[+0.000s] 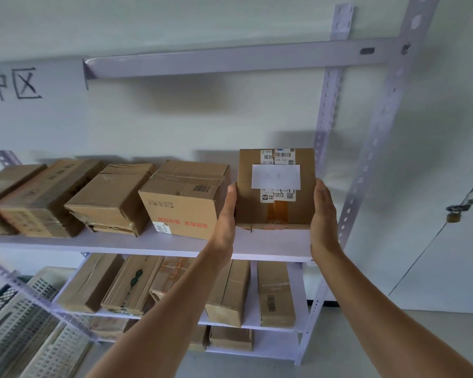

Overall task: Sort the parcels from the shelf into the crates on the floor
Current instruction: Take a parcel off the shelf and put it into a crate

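Observation:
A brown cardboard parcel point(257, 211) with barcode labels and a white paper slip stands tilted up at the right end of the middle shelf board point(273, 246). My left hand point(227, 214) presses flat against its left side. My right hand point(322, 211) presses flat against its right side. The fingers of both hands are straight, and the parcel is clamped between the palms. Its lower edge sits at or just above the shelf board. White slotted crates point(22, 323) lie on the floor at the lower left.
Several more cardboard parcels point(183, 197) line the same shelf to the left. Others stand on the lower shelf point(230, 293) and the bottom shelf. A white metal upright point(366, 165) rises just right of my right hand. A padlock on a cord point(453, 215) hangs at the right.

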Action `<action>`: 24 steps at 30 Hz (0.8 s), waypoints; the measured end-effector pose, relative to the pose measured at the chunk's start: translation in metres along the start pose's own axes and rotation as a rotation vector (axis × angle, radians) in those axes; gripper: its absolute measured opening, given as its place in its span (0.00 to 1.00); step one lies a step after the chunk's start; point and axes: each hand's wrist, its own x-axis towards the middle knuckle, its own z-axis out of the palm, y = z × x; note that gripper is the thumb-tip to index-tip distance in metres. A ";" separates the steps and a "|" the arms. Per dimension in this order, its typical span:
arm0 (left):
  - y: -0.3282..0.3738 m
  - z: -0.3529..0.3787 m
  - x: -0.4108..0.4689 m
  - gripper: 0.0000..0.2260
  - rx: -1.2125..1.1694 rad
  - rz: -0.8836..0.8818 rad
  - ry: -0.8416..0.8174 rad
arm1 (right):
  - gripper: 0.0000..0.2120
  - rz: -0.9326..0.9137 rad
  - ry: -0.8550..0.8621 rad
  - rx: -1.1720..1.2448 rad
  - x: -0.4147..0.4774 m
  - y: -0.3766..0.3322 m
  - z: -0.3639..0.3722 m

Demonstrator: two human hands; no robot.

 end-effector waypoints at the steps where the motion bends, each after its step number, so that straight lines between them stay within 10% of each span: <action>1: 0.004 0.000 -0.006 0.29 -0.004 0.013 0.010 | 0.38 -0.002 -0.004 0.008 -0.003 -0.006 0.001; 6: 0.023 -0.005 -0.035 0.30 0.011 0.111 0.079 | 0.49 -0.038 -0.032 0.082 -0.024 -0.032 0.009; 24: 0.075 -0.198 -0.171 0.30 0.058 0.231 0.189 | 0.40 -0.041 -0.160 0.106 -0.172 -0.084 0.179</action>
